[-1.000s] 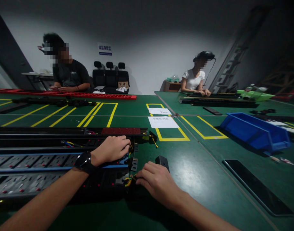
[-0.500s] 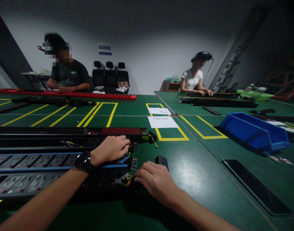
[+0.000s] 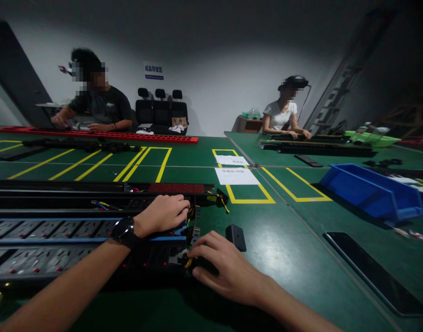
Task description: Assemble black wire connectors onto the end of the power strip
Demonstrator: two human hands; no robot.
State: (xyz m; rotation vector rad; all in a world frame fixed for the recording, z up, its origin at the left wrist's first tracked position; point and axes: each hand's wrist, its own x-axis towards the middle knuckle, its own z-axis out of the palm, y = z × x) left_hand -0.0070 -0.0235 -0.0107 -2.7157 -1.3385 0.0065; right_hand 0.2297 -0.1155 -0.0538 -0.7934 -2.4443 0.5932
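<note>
Long black power strips [image 3: 55,229] with rows of sockets and red dots lie side by side on the green table. My left hand [image 3: 166,212], with a watch on the wrist, is bent over the right end of one strip and grips it, thumb tucked in. At the end of the nearest strip [image 3: 159,256], the curled fingers and thumb of my right hand [image 3: 220,263] are around yellow wires [image 3: 188,263]; the fingertips partly hide what is between them. A small black block [image 3: 236,237] lies just behind my right hand.
A phone-like dark slab [image 3: 373,272] and a blue bin [image 3: 373,193] are on the right. Paper labels [image 3: 237,176] and yellow tape mark the middle. Across the table, two people work behind a red rail [image 3: 145,137] and black strips [image 3: 318,148].
My right hand has shifted slightly left onto the strip's end, with its thumb and fingers farther apart. My left hand keeps its place. The person at the left has reached out a hand.
</note>
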